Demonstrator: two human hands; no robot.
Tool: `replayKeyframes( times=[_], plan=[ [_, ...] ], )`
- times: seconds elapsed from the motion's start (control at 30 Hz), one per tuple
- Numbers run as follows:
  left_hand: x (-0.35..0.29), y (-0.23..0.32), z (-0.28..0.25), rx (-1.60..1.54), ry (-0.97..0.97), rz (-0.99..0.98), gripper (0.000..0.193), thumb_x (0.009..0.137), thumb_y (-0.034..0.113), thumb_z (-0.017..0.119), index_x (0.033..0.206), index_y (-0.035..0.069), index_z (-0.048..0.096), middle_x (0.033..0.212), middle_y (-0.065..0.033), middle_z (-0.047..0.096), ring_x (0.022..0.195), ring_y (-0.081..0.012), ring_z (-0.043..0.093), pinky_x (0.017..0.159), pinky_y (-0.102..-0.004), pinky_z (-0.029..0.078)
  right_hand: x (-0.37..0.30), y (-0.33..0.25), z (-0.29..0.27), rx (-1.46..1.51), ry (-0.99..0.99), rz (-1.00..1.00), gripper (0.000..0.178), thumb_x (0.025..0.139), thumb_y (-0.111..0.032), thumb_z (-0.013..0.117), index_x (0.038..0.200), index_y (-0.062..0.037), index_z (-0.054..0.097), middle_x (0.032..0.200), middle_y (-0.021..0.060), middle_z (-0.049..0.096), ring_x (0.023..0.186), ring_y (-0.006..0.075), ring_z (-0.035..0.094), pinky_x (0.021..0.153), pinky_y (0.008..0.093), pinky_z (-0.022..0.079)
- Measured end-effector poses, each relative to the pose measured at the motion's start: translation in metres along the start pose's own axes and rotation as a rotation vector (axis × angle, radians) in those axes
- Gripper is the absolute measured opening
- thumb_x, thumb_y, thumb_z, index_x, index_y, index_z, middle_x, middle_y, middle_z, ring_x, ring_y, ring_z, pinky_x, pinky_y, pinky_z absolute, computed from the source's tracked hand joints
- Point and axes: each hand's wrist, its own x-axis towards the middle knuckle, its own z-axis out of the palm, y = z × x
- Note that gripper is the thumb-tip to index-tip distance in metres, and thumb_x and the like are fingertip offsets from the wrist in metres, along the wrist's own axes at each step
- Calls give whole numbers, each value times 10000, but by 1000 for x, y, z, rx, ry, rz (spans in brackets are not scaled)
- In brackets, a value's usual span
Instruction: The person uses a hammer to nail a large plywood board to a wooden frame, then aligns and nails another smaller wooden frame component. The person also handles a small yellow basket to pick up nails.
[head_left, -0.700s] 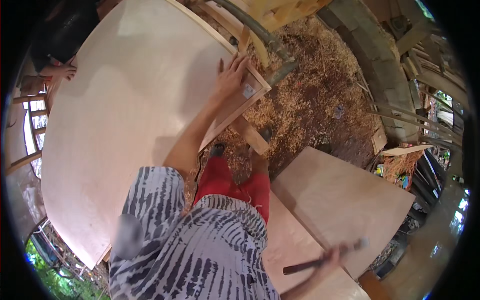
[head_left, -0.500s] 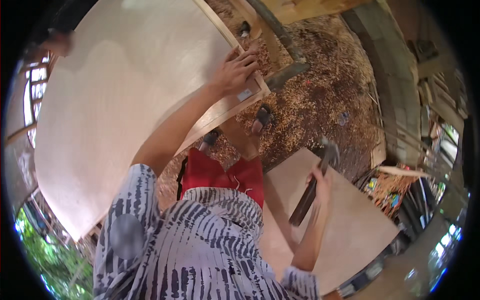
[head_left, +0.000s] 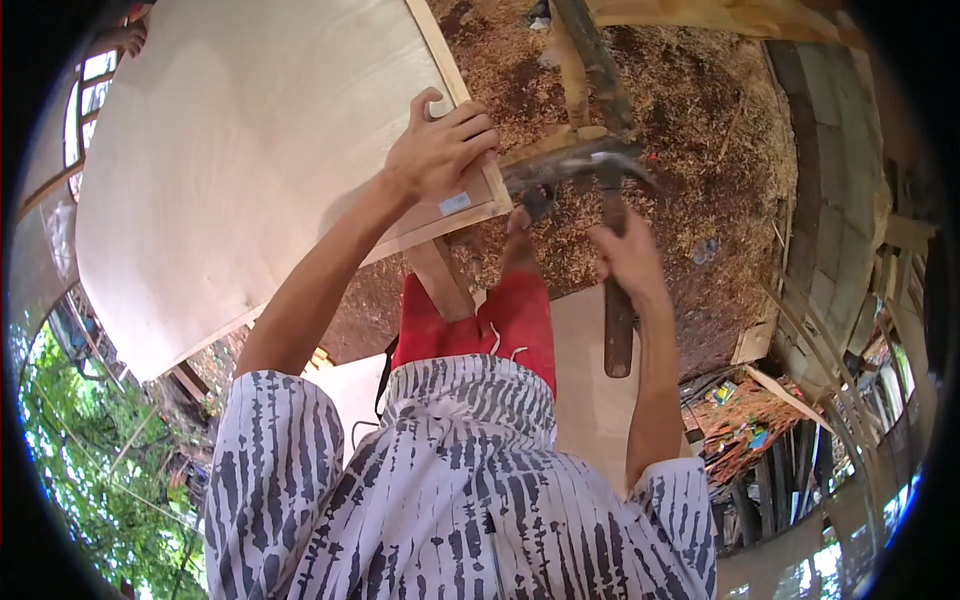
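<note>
A large pale plywood panel (head_left: 250, 150) with a thin wooden frame fills the upper left. My left hand (head_left: 435, 150) lies at its near right corner, fingers curled over the frame edge and thumb raised. A small white label (head_left: 454, 204) is stuck beside that corner. My right hand (head_left: 635, 260) grips a hammer (head_left: 619, 335) by its dark handle, right of the corner. The hammer's metal head, smeared by motion, points away from me and is apart from the panel.
Another person's hand (head_left: 130, 38) is at the panel's far left edge. A wooden beam (head_left: 440, 278) juts from under the panel. Dark poles (head_left: 590, 60) stand beyond. Wood shavings (head_left: 690, 130) cover the ground; a second plywood sheet (head_left: 585, 400) lies near my right leg.
My right hand has swung the hammer forward and left, up toward the panel's corner. My left hand still holds the corner, its thumb now raised. The view has shifted.
</note>
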Motion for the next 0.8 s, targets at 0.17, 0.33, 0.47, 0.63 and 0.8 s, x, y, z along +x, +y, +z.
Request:
replayKeyframes(
  times=[0.17, 0.33, 0.47, 0.63, 0.8],
  plan=[
    [14, -4, 6, -11, -9, 9, 128, 938, 194, 624, 1063, 166, 625, 1119, -8, 625, 1247, -160, 540, 1027, -543, 265, 22, 0, 19, -354, -31, -95, 293, 880, -58, 596, 1169, -16, 575, 731, 67, 602, 509, 145, 587, 469, 330, 477],
    [1, -13, 4, 15, 13, -13, 123, 914, 205, 642, 1026, 155, 649, 1047, 36, 619, 1184, -105, 553, 1033, -544, 258, 20, -21, 19, -77, -206, -54, 299, 895, -57, 591, 1186, -2, 546, 721, 51, 581, 490, 145, 567, 456, 327, 464],
    [-9, -15, -6, -4, 21, 34, 144, 898, 197, 646, 1037, 157, 646, 1059, 36, 623, 1188, -106, 553, 1039, -546, 254, 2, -12, 45, -118, 4, -28, 277, 904, -73, 586, 1173, -11, 565, 722, 84, 606, 480, 173, 588, 463, 354, 473],
    [-16, -10, -10, -6, -81, 10, 160, 979, 231, 583, 1121, 166, 616, 1196, -9, 628, 1285, -153, 524, 1045, -536, 256, -32, -7, 72, -161, -31, -26, 278, 955, -132, 615, 1191, -2, 546, 785, 153, 656, 564, 285, 657, 531, 418, 512],
    [-32, -5, -2, 78, 16, -35, 255, 1011, 245, 539, 1250, 171, 584, 1299, -13, 601, 1346, -164, 486, 1055, -556, 260, -77, 23, 108, -463, 287, -450, 334, 997, -182, 632, 1222, 50, 545, 841, 209, 665, 679, 337, 684, 622, 449, 524]
  ],
)
